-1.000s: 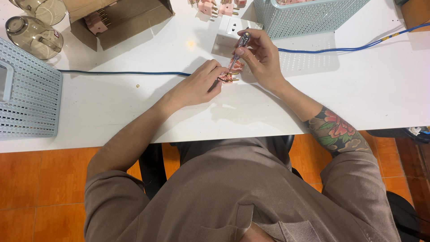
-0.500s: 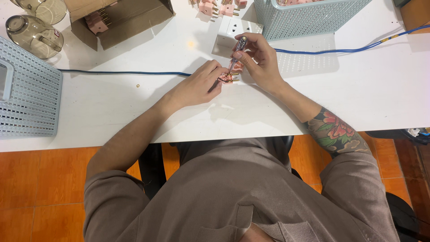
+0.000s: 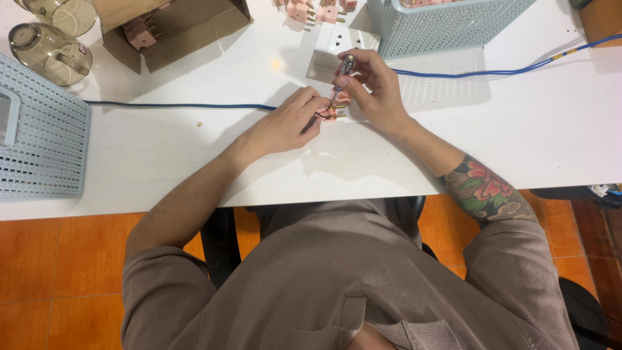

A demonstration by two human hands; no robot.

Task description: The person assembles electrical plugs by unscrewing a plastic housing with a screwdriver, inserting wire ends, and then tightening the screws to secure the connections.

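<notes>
Pinching a small pink plug [image 3: 334, 113] w/ left hand [image 3: 285, 123]; right hand [image 3: 376, 91] grips screwdriver [image 3: 342, 79], tip on plug, mid-table [image 3: 194, 149]. Mesh basket [image 3: 447, 26] at 1 o'clock.

The white tabletop [image 3: 194, 155] carries a pale blue perforated basket [image 3: 39, 136] at its left edge and another pale blue basket [image 3: 440, 26] at the far side. Two smoky glass jars [image 3: 48, 52] lie at the far left beside an open cardboard box [image 3: 175, 26]. A blue cable [image 3: 181, 105] runs across the surface, past a white socket block [image 3: 337, 48] and loose pink plugs [image 3: 311, 10].
</notes>
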